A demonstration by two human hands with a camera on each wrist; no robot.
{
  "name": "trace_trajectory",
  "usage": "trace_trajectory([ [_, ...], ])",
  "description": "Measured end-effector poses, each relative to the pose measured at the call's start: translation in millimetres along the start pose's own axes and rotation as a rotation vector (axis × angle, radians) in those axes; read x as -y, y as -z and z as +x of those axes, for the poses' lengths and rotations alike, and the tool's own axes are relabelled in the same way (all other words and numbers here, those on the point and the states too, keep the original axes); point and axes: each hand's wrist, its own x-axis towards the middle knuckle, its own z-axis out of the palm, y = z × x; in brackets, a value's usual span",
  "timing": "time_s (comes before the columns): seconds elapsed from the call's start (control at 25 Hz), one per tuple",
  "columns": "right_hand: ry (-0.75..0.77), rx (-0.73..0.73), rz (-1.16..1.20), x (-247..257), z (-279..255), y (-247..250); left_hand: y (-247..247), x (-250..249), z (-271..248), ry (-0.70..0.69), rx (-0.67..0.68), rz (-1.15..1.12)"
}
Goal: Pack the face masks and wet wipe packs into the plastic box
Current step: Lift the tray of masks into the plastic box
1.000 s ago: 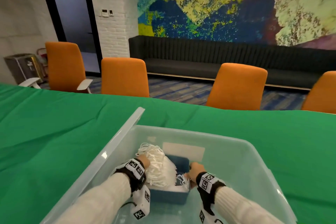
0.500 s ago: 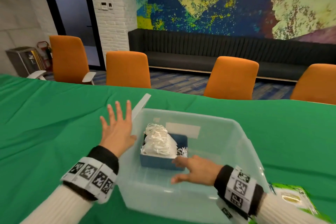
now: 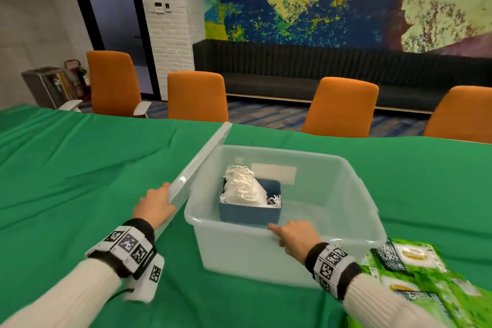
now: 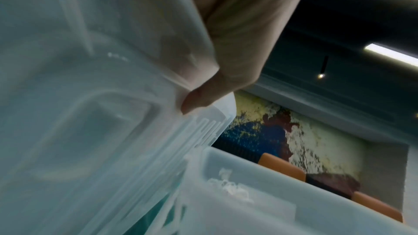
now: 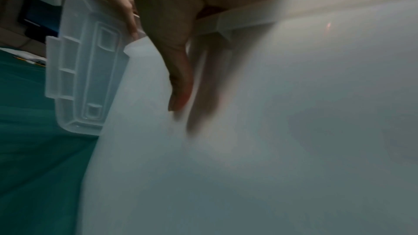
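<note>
A clear plastic box (image 3: 253,253) stands on the green cloth. Inside it sits a blue carton (image 3: 250,214) heaped with white face masks (image 3: 243,189). The clear lid (image 3: 202,160) leans on edge against the box's left side. My left hand (image 3: 154,205) grips the lid's near end; the left wrist view shows the thumb (image 4: 203,99) pressed on the lid (image 4: 90,113). My right hand (image 3: 292,237) grips the box's near rim. Its thumb (image 5: 178,85) lies outside the wall (image 5: 271,131), and its fingers show blurred through the plastic. Green wet wipe packs (image 3: 407,258) lie right of the box.
The green cloth (image 3: 80,181) stretches wide to the left and behind the box. Orange chairs (image 3: 197,96) line the table's far edge, with a black sofa and a painted wall beyond. The wet wipe packs overlap near the front right corner.
Both hands have come out of the box. The left hand dropped from open in the air onto the lid and took hold. The right drew back to the near rim.
</note>
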Motion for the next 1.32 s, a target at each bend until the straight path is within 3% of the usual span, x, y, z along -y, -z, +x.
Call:
trace_trajectory([
  [0.24, 0.111, -0.107, -0.044, 59, -62, 11, 43, 8, -66, -0.005, -0.078, -0.038],
  [0.36, 0.051, -0.082, -0.052, 95, -109, 10, 48, 24, -111, 0.02, -0.089, -0.05],
  [0.52, 0.076, -0.139, 0.13, 130, -148, -3, 41, 53, -157, 0.063, -0.068, -0.001],
  [0.76, 0.115, -0.119, 0.159, 156, -171, -19, 20, 69, -184, 0.145, -0.011, -0.025],
  [1.12, 0.095, 0.002, 0.128, 163, -174, -29, 18, 68, -192, 0.136, 0.047, -0.062],
  [1.24, 0.087, -0.127, 0.148, 165, -169, -24, 19, 72, -195, 0.133, 0.051, -0.07],
  [1.32, 0.083, -0.021, 0.178, 173, -173, -13, 20, 75, -193, 0.131, 0.042, -0.081],
])
